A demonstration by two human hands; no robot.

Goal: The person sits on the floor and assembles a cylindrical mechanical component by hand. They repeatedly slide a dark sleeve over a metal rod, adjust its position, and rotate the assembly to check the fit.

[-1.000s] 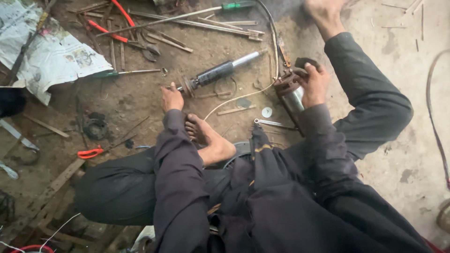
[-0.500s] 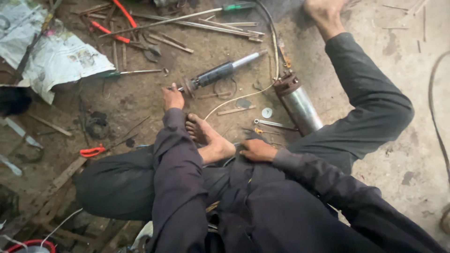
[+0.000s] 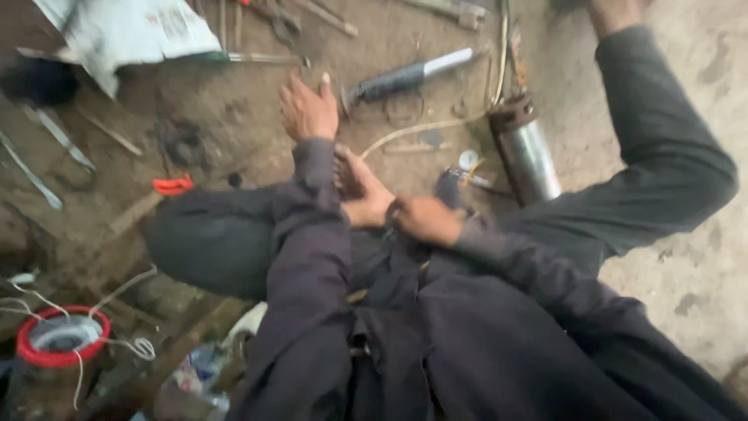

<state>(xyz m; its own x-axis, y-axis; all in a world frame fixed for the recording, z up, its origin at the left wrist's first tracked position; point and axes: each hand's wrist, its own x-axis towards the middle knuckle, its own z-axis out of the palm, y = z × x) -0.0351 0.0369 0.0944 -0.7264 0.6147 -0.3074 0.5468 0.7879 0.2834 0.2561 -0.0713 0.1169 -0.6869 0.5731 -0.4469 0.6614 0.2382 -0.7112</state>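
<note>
left hand (image 3: 308, 109) rests on the dirt floor (image 3: 234, 117), fingers spread wide and flat, holding nothing. just beyond its fingertips lies a dark rod with a bright metal end (image 3: 409, 74), close to the hand but not touching it. right hand (image 3: 425, 218) sits low over the lap, beside the bare foot (image 3: 358, 191) of the folded leg; fingers curl inward, but the frame is blurred and i cannot tell whether they grip anything. a small dark part (image 3: 450, 187) lies just past this hand's knuckles.

right of the rod, a steel cylinder with a rusty top (image 3: 523, 148) lies on the floor, with a pale wire (image 3: 413, 129) curving from it toward the foot. a round silver disc (image 3: 467, 159) sits just left of the cylinder.

further out: orange-handled pliers (image 3: 171, 185) left of the knee, crumpled paper (image 3: 128, 31) at the top left corner, a red-rimmed can (image 3: 58, 343) at bottom left. the stretched leg (image 3: 662, 156) borders the cylinder on the right.
</note>
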